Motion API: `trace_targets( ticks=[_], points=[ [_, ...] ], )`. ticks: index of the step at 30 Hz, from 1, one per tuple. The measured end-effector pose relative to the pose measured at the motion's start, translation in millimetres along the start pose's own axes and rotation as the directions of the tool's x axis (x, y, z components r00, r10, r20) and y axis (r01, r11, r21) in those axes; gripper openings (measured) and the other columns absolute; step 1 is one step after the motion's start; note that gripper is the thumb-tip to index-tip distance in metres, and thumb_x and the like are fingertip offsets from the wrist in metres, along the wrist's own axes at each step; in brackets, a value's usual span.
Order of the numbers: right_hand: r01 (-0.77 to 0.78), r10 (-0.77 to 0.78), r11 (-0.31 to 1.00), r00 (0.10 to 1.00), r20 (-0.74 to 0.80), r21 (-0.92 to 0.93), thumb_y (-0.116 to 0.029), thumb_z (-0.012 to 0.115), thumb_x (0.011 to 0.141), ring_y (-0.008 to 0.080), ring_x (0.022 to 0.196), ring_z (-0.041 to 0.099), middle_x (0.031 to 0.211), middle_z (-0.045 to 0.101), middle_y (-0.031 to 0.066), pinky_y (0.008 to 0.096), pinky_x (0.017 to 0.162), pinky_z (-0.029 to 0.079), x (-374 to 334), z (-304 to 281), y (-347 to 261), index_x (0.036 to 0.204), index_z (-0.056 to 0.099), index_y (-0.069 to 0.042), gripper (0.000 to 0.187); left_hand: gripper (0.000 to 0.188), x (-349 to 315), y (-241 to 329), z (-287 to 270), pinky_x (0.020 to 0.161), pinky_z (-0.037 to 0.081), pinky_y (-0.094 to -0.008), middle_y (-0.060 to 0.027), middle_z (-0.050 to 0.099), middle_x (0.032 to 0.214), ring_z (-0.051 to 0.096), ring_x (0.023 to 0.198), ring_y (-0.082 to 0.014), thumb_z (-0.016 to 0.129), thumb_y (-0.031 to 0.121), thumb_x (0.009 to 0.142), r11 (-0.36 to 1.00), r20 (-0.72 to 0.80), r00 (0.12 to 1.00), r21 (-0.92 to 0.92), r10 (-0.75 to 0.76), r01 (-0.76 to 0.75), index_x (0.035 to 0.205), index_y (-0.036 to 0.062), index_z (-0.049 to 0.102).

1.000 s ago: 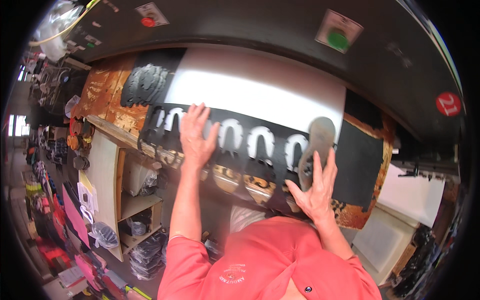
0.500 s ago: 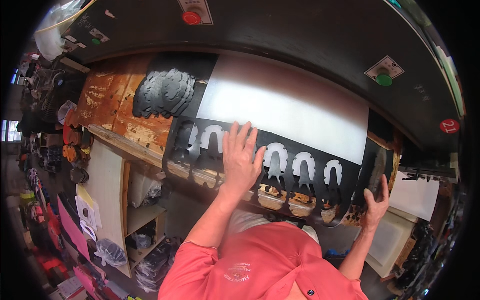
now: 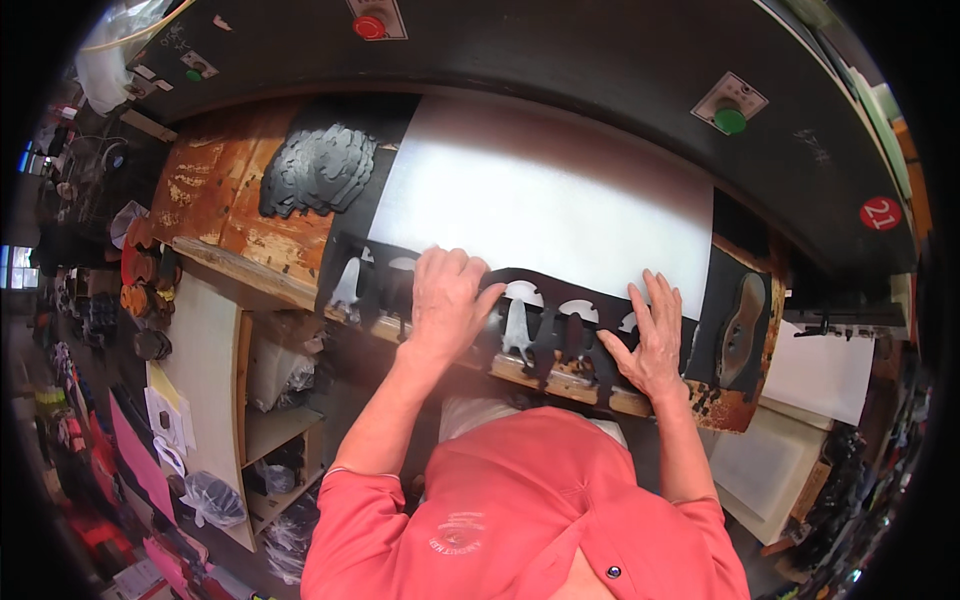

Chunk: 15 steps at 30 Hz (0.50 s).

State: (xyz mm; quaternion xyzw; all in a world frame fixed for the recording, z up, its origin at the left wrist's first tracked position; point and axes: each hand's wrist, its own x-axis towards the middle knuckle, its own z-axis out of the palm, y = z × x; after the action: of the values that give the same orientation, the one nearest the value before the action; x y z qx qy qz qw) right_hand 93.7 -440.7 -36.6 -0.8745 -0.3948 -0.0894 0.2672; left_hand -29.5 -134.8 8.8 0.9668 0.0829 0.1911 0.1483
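Observation:
A black sheet (image 3: 548, 294) with a row of arch-shaped cut-outs lies along the near edge of a white board (image 3: 545, 205) and hangs over the bench edge. My left hand (image 3: 443, 308) is on the sheet left of its middle, its fingers bent down together over it and the thumb out to the side. Farther right, my right hand (image 3: 650, 338) rests on the same sheet, fingers and thumb spread. To the right of that hand lies a sole-shaped cutting die (image 3: 742, 325), touched by neither hand. The fingertips of my left hand are hidden.
Dark cut pieces (image 3: 320, 170) are stacked on the worn wooden bench (image 3: 235, 205) at left. Beyond the board rises a black machine front with a red button (image 3: 368, 27) and a green button (image 3: 730, 120). A shelf unit (image 3: 285, 430) stands below left, and pale boards (image 3: 770, 470) lean at right.
My right hand has moved left from beside the die onto the sheet, leaving the die uncovered. The left hand's fingers have gone from stretched flat to bent. The sheet's upper edge now bulges.

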Motion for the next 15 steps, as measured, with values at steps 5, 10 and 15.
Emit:
trace_targets(
  ticks=[5, 10, 15],
  points=[
    [0.078, -0.065, 0.994, 0.985, -0.158, 0.077, -0.022, 0.095, 0.075, 0.0443, 0.123, 0.061, 0.126, 0.067, 0.0197, 0.0551, 0.106, 0.047, -5, -3, -4, 0.099, 0.067, -0.004, 0.041, 0.022, -32, 12, -24, 0.071, 0.046, -0.0433, -0.0072, 0.064, 0.077, 0.062, 0.07, -0.0304, 0.088, 0.019, 0.082, 0.995, -0.009, 0.998, -0.071, 0.066, -0.067, 0.082, 0.0097, 0.068],
    [0.081, -0.061, 0.971, 0.994, -0.095, 0.226, -0.015, 0.091, 0.072, 0.027, 0.063, 0.06, 0.068, 0.058, 0.0055, 0.0387, 0.063, 0.045, -22, -27, -6, 0.08, 0.062, -0.009, 0.031, 0.021, -65, 23, -44, 0.063, 0.054, -0.042, -0.0083, 0.065, 0.08, 0.067, 0.072, -0.0319, 0.089, 0.01, 0.081, 0.991, 0.102, 0.994, -0.131, 0.032, -0.019, 0.095, 0.0084, 0.073],
    [0.172, -0.178, 0.947, 0.984, -0.003, 0.271, -0.014, 0.087, 0.079, 0.0269, 0.058, 0.059, 0.064, 0.056, 0.0061, 0.0386, 0.057, 0.044, -56, -59, -22, 0.078, 0.059, -0.011, 0.029, 0.02, -100, 31, -52, 0.064, 0.055, -0.0424, -0.0122, 0.069, 0.082, 0.069, 0.072, -0.0345, 0.086, 0.006, 0.083, 0.982, 0.311, 0.949, -0.189, 0.058, 0.002, 0.101, 0.0055, 0.076]
  ],
)
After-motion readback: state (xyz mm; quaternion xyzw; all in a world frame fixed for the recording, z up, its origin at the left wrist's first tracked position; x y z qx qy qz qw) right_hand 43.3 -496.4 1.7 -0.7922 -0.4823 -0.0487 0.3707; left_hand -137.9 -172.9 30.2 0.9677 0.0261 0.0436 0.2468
